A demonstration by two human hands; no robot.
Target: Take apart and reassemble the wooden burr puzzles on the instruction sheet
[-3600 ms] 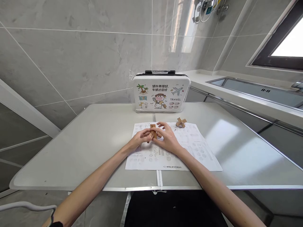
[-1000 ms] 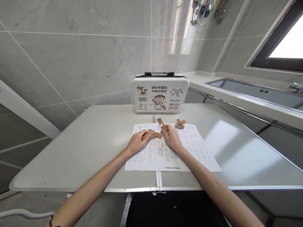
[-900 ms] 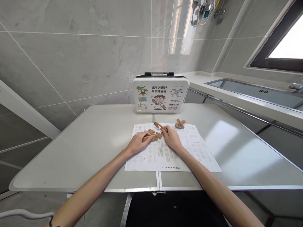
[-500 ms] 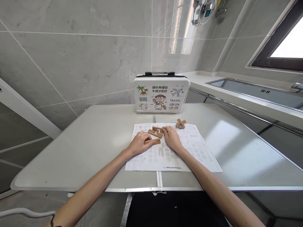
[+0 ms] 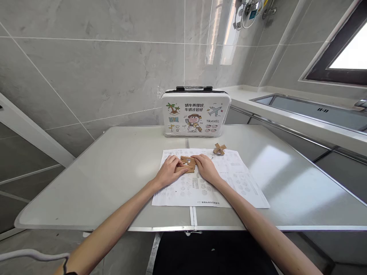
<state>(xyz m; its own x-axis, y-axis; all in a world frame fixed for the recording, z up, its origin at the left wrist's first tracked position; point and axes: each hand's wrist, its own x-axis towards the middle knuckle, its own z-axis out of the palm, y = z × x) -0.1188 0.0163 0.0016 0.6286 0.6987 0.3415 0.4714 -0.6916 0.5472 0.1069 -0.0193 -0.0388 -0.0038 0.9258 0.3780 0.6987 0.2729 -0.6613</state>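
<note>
Brown wooden bars with notched edges (image 5: pixel 189 169): flat on the paper, side by side, at least two, near bar marked with a dark "2". Small white gaps between them where notches face each other. Exact count impossible to tell under the fingers.

Left ends of bars inside the grip of the bare left hand (image 5: pixel 170 171): thumb along the near bar, fingers bent over the left ends, grasping the group and hiding part of it. Right ends at the fingertips of the bare right hand (image 5: pixel 207 167): fingers bent, touching the far right corner. Cannot tell whether pinching there or merely pressing.

Beneath: large white printed paper sheet (image 5: pixel 207 194), covered in small grey diagrams, title line upside down at the near edge. Beyond the right hand, near the sheet's far right corner: small brown wooden star-like cluster of crossed bars (image 5: pixel 219 149), apart from both hands.

Farther back: white rectangular carry case (image 5: pixel 196 114) with black handle, cartoon prints and clear plastic wrap, upright, well apart from the bars. Under everything: pale grey tabletop (image 5: pixel 129 156) with metal edging and a central seam. Off right: grey rectangular sink (image 5: pixel 311 110) in a white counter (image 5: pixel 242 92).
</note>
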